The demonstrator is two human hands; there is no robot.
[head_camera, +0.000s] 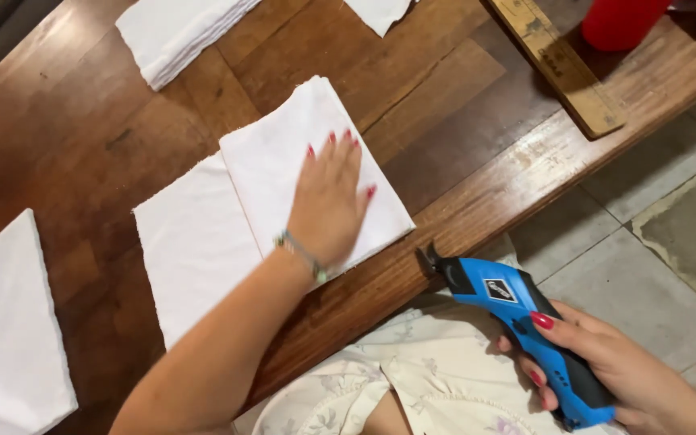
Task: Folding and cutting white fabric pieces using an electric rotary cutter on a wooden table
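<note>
2 cut white cloth pieces [267,209] are pressed flat on the counter [82,145] by the left hand [328,205], fingers spread. The blue electric cutter [525,338] is gripped by the right hand [622,374] off the counter's edge; more cut stacks [175,32] lie nearby.

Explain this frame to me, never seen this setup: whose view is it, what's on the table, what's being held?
There is no machine here: a person works with bare hands, and the one camera sits on their head, looking down. The left hand lies flat, fingers spread, on a folded white cloth piece that overlaps another white piece on the brown wooden table. The right hand grips a blue and black handheld electric cutter, held off the table edge, above the tiled floor. More white cloth stacks lie around, plus a wooden ruler and a red container at the far edge.
</note>
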